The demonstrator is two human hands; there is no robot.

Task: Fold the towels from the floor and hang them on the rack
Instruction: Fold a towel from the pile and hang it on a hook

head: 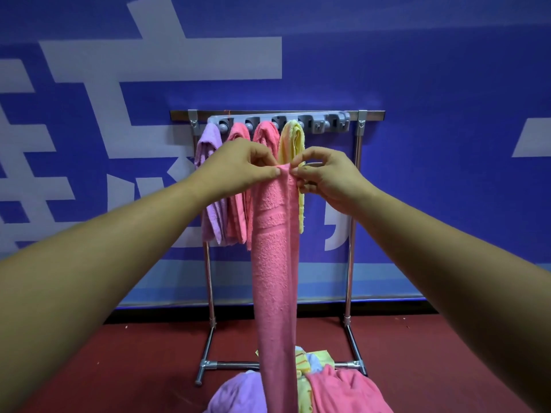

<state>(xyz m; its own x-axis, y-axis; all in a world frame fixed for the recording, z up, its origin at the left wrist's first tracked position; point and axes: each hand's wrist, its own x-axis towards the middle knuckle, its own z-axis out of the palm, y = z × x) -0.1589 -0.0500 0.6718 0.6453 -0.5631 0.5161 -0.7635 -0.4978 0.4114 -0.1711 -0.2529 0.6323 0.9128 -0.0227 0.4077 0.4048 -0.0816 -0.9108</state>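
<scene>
Head view: pink towel point(275, 263) top edge pinched between both hands' fingers point(269, 172).

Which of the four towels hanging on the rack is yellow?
The rightmost hanging towel, beside the free hooks; the purple towel, left pink towel and right pink towel hang left of it.

Held towel point(274, 278): pink, woven band across. On rack point(352, 234), silver: lilac towel point(210, 222), two pink towels point(237, 222), yellow towel point(293, 138). Wall point(417, 70) blue, white lettering. Floor point(134, 353) dark red.
</scene>
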